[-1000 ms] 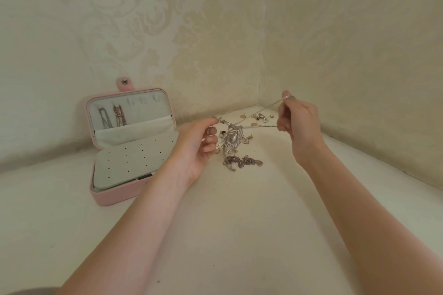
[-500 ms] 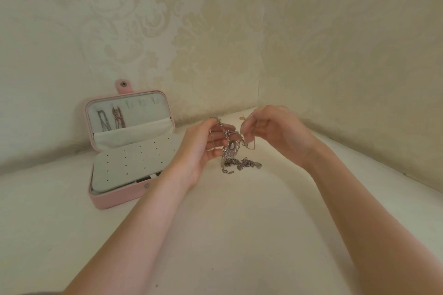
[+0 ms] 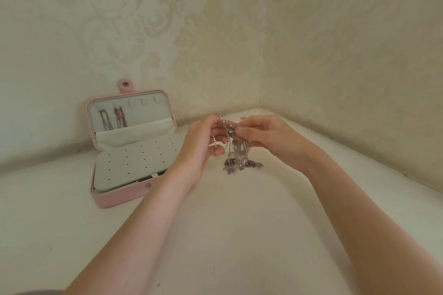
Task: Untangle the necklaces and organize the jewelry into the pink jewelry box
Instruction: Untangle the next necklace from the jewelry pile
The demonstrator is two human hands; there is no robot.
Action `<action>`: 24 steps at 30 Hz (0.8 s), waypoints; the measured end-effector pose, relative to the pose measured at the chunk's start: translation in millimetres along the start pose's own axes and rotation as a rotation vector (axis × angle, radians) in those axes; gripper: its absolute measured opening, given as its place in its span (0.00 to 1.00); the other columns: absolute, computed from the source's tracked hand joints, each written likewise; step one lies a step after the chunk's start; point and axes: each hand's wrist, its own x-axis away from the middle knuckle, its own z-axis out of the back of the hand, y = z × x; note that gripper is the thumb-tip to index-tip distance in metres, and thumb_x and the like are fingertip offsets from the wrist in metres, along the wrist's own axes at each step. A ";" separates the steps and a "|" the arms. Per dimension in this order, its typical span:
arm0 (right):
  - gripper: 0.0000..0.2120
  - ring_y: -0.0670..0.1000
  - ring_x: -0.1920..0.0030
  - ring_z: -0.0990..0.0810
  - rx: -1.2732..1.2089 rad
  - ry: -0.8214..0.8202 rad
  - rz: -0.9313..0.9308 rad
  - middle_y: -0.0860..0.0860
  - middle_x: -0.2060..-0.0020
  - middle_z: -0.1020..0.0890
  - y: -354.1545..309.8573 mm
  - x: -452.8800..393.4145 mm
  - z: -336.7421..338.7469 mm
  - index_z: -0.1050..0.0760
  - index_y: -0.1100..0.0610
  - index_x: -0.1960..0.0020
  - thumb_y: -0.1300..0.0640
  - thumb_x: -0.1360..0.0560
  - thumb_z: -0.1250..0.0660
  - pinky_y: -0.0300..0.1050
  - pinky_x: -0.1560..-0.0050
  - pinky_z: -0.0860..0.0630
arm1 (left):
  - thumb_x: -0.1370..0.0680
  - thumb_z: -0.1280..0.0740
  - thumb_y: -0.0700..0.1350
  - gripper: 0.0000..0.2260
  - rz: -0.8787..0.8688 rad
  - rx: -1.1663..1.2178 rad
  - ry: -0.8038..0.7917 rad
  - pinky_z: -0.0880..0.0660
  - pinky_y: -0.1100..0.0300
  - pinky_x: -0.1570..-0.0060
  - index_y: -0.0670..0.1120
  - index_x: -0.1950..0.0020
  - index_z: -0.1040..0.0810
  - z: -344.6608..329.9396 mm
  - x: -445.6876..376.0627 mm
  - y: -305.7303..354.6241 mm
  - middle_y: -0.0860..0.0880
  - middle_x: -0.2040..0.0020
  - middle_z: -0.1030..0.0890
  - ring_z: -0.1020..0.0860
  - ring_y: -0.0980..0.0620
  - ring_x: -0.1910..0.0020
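Observation:
A tangle of silver necklaces (image 3: 236, 153) hangs between my two hands above the white surface, its lower loops touching the surface. My left hand (image 3: 203, 143) pinches a chain at the top of the tangle. My right hand (image 3: 266, 136) pinches the chains from the other side, fingertips close to those of the left. The pink jewelry box (image 3: 112, 200) lies open to the left, its lid leaning against the wall. Two necklaces (image 3: 112, 118) hang inside the lid. A white perforated earring panel (image 3: 134, 163) covers the base.
Patterned cream walls (image 3: 215, 43) meet in a corner just behind my hands. The white surface (image 3: 239, 223) stretches toward me between my forearms. Small loose pieces behind the hands are mostly hidden.
One second ago my hands were apart, stretching a chain between them. My right hand has come in to the left, and both now pinch the tangle close together.

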 end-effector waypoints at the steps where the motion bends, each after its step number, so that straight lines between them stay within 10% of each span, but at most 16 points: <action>1: 0.03 0.46 0.59 0.21 -0.019 0.016 -0.011 0.48 0.63 0.18 -0.4 0.5 0.6 0.21 0.58 0.57 0.59 0.25 0.33 0.46 0.47 0.25 | 0.23 0.44 0.41 0.14 -0.006 -0.025 0.005 0.35 0.65 0.73 0.43 0.61 0.20 -0.4 0.5 -0.2 0.50 0.70 0.21 0.30 0.57 0.72; 6: 0.06 0.49 0.67 0.22 -0.185 0.041 -0.097 0.51 0.69 0.24 -2.4 1.9 3.5 0.25 0.60 0.61 0.63 0.25 0.34 0.38 0.63 0.25 | 0.23 0.43 0.38 0.13 -0.004 -0.074 0.044 0.34 0.65 0.72 0.41 0.60 0.21 -1.2 0.9 -1.1 0.51 0.73 0.22 0.31 0.56 0.72; 24: 0.07 0.45 0.75 0.33 -0.252 0.156 -0.002 0.48 0.71 0.28 -3.3 0.7 5.1 0.27 0.58 0.60 0.64 0.23 0.36 0.35 0.76 0.37 | 0.24 0.33 0.41 0.04 -0.007 -0.145 -0.066 0.31 0.67 0.69 0.46 0.58 0.21 0.3 1.2 -9.0 0.53 0.66 0.20 0.27 0.58 0.69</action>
